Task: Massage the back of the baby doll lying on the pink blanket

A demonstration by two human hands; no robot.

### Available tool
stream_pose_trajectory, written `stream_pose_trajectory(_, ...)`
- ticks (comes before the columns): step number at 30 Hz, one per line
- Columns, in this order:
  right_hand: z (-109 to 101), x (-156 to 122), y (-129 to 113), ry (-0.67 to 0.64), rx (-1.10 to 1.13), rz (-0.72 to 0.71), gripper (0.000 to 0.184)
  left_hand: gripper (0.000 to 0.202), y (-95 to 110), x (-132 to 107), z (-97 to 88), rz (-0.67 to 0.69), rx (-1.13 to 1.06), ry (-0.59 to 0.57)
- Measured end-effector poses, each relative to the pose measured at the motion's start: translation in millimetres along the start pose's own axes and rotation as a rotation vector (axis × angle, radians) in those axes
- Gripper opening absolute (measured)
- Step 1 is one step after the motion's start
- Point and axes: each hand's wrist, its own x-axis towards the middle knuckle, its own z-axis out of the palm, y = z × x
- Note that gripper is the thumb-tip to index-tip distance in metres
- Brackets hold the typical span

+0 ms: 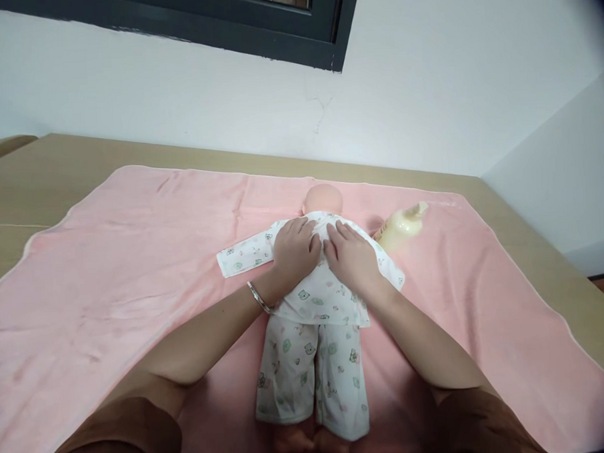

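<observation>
A baby doll lies on a pink blanket, its bald head toward the wall and its bare feet toward me. It wears a white printed top and matching trousers. My left hand rests flat on the left side of the doll's upper body, fingers stretched out. On the right side of the upper body lies my right hand, also flat with fingers extended. Both hands press on the cloth without gripping it. The doll's face does not show.
A baby bottle with pale, milky contents lies on the blanket right of the doll, close to its right sleeve. The blanket covers much of a wooden table. Behind stand a white wall and a dark window frame.
</observation>
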Motion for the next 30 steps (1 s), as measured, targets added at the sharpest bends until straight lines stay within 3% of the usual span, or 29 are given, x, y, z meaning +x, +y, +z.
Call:
stream_pose_trajectory(4,8.8,17.9,21.4,-0.052,0.102,0.078,0.059,0.037,-9.4,4.0,7.8,0.054,-0.044,-0.034)
stream_pose_trajectory(8,5.5,19.4,20.8,-0.037,0.048,-0.025,0.054,0.032,-9.1,1.9,5.4,0.169,-0.078,0.003)
stream_pose_trajectory(11,-3.9,9.5,7.1,0.01,-0.071,-0.068,0.048,0.028,-2.7,-2.7,-0.1,0.117,-0.037,0.036)
stream_pose_trajectory(14,-7.6,3.8,-0.3,0.024,-0.114,-0.012,0.046,0.028,-0.7,-3.0,-0.9,0.04,-0.023,0.015)
stream_pose_trajectory(20,9.6,18.6,25.3,-0.02,0.079,0.021,0.055,0.038,-12.3,5.1,10.6,0.012,-0.095,-0.08)
stream_pose_trajectory(24,12.3,22.6,30.3,-0.047,0.112,-0.027,0.056,0.031,-12.9,4.1,10.6,0.101,-0.086,0.001)
stream_pose_trajectory(30,2.9,10.7,9.5,0.013,-0.005,-0.062,0.048,0.021,-7.0,0.9,3.8,0.176,-0.072,0.085)
